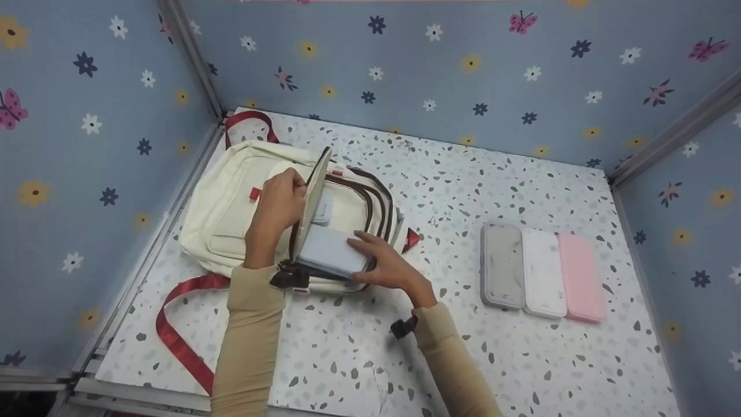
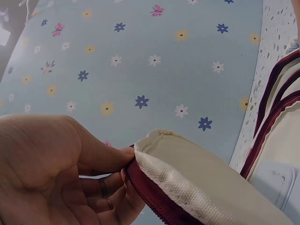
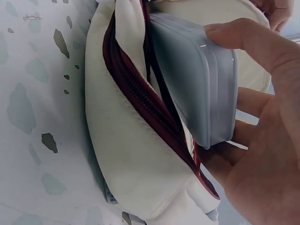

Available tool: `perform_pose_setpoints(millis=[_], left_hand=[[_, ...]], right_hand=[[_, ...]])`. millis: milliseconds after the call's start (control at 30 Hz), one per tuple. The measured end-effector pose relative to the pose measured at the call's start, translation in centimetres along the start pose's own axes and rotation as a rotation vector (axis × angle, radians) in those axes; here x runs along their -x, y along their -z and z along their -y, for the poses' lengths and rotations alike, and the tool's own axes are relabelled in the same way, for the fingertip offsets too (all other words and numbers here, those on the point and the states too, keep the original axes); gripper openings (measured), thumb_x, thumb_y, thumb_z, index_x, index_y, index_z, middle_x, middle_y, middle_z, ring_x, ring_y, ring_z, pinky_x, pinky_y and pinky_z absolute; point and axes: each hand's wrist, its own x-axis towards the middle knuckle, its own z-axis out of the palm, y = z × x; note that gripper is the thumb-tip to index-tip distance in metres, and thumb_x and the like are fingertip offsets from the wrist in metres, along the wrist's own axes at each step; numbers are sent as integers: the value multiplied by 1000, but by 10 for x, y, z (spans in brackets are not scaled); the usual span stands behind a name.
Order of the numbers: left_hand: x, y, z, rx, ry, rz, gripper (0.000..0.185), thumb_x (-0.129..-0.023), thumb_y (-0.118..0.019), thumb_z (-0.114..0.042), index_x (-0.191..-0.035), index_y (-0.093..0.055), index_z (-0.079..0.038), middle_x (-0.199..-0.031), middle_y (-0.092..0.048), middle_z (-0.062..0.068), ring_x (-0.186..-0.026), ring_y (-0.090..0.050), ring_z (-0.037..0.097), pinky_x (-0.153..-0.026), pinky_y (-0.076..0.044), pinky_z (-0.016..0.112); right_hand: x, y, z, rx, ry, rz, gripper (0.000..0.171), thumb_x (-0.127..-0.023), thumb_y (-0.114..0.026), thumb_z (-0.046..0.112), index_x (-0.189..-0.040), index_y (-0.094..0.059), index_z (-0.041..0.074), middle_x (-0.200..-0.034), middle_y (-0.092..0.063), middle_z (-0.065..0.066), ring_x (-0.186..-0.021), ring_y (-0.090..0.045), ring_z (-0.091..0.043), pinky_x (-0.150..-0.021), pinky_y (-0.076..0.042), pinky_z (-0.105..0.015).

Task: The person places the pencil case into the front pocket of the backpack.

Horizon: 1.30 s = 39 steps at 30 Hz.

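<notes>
A cream backpack (image 1: 223,202) with dark red zippers lies on the table, its front pocket unzipped. My left hand (image 1: 281,202) pinches the edge of the pocket flap (image 2: 187,173) between thumb and fingers and holds it raised. With thumb and fingers on either side, my right hand (image 1: 391,263) grips a light blue-grey case (image 3: 187,70) that lies partly inside the pocket. Deeper in the pocket, beside that case, a second pale case (image 1: 323,209) shows in part. The flap hides some of it.
Three slim cases stand side by side at the right: a grey case (image 1: 502,263), a white case (image 1: 544,272) and a pink case (image 1: 582,277). A red strap (image 1: 182,341) trails toward the table's front edge. Flower-patterned walls (image 1: 405,69) enclose the speckled table (image 1: 440,191).
</notes>
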Motion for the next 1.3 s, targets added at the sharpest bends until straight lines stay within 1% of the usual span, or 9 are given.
perform_pose_setpoints(millis=[167,267,400,500,667,900,1167,1300], left_hand=[[0,1,2,-1,-12,-15,16,-95,-47,-7,-100,-57,4,-97,-60,20,-93,-54,32,-85,-43,46],[0,1,2,5,-10,-11,16,-95,-47,-7,-101,-57,4,-96,-59,19,-91,-54,31,-83,-44,45],[0,1,2,10,-8,-6,16,-95,-47,-7,-101,-57,5,-95,-60,19,-90,-54,30,-82,-44,45],[0,0,2,12,-5,2,17,-96,-47,-8,-102,-57,4,-96,-60,19,-91,-55,31,-83,-44,45],[0,0,2,11,8,8,17,-97,-47,-9,-103,-57,3,-98,-60,18,-93,-55,31,-84,-44,45],[0,0,1,14,9,2,18,-96,-47,-9,-103,-57,4,-97,-60,18,-93,-55,31,-84,-44,45],[0,-2,3,12,-32,-15,16,-95,-47,-7,-99,-57,5,-96,-61,21,-92,-57,34,-84,-44,46],[0,-2,5,5,-29,-14,16,-95,-47,-7,-100,-57,4,-96,-61,20,-92,-56,33,-83,-44,46]], right_hand=[[-8,-5,1,-13,9,-66,74,-75,-76,37,-140,-48,14,-149,-36,-13,-136,-35,-29,-109,-33,-45],[-12,-7,2,0,-1,-86,76,-74,-78,37,-140,-47,13,-147,-38,-13,-135,-37,-29,-110,-33,-44],[-17,-10,4,-10,-21,-69,78,-76,-78,36,-142,-45,12,-150,-36,-13,-139,-32,-29,-113,-28,-44],[-21,-11,7,-24,-31,-58,77,-77,-77,32,-142,-44,12,-151,-35,-14,-140,-30,-29,-114,-27,-43],[-29,-15,10,-10,-26,-53,75,-78,-76,27,-142,-43,10,-151,-34,-15,-140,-31,-29,-113,-28,-42],[-38,-19,12,-12,-39,-45,76,-77,-77,25,-143,-42,8,-150,-35,-15,-140,-33,-28,-114,-28,-38],[-46,-19,15,-10,-38,-26,78,-78,-77,24,-144,-40,4,-150,-34,-19,-139,-32,-32,-114,-28,-41],[-49,-21,14,-16,-32,-32,79,-77,-77,23,-143,-39,3,-151,-34,-19,-139,-32,-32,-114,-27,-40]])
